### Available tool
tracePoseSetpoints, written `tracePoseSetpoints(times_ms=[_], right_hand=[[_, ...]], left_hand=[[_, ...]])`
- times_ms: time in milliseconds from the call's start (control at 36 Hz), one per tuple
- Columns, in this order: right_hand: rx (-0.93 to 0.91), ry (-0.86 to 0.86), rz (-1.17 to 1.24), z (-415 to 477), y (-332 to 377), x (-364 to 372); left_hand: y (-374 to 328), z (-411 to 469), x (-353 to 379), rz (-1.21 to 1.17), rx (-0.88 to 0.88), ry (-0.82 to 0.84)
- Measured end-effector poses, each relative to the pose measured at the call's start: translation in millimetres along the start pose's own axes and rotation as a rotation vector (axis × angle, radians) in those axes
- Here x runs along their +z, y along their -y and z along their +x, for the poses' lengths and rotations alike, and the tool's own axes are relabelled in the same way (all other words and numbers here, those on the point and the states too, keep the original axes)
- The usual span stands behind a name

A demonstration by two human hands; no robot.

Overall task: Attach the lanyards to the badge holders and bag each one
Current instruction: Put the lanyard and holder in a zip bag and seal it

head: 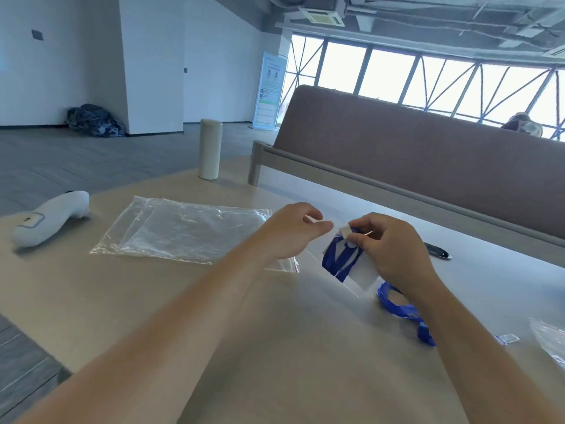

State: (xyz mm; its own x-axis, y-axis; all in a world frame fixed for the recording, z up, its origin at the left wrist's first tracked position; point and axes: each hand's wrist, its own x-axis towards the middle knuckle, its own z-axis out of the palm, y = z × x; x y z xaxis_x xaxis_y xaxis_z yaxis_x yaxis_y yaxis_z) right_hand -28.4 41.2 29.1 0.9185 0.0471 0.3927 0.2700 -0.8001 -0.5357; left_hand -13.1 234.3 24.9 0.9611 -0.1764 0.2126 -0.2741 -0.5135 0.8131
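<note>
Right hand (394,249) pinching blue lanyard (339,258) and badge holder (363,275) above worktop (275,332). Left hand (290,231) pinching clear bag (318,240); bag edge hard to see.

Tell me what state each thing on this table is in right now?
Left hand: fingers pinched, on the bag's edge.
Right hand: gripping the badge holder.
Badge holder: held above the table, blue strap folded against it.
Loose blue lanyard: lying on the table.
Clear bags: stacked flat.
Bottle: upright, capped.
</note>
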Motion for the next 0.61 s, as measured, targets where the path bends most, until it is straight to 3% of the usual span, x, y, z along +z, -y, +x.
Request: tracePoseSetpoints(times_ms=[250,472,611], right_hand=[[-0.047,0.016,-0.077,14,15,24],[-0.046,0.064,-0.077,19,16,32],[-0.051,0.074,-0.103,21,9,28]], left_hand=[[34,-1,-23,0.220,-0.090,0.046],[47,-9,-25,0.436,-0.131,0.276],[49,-14,-27,0.395,-0.095,0.185]])
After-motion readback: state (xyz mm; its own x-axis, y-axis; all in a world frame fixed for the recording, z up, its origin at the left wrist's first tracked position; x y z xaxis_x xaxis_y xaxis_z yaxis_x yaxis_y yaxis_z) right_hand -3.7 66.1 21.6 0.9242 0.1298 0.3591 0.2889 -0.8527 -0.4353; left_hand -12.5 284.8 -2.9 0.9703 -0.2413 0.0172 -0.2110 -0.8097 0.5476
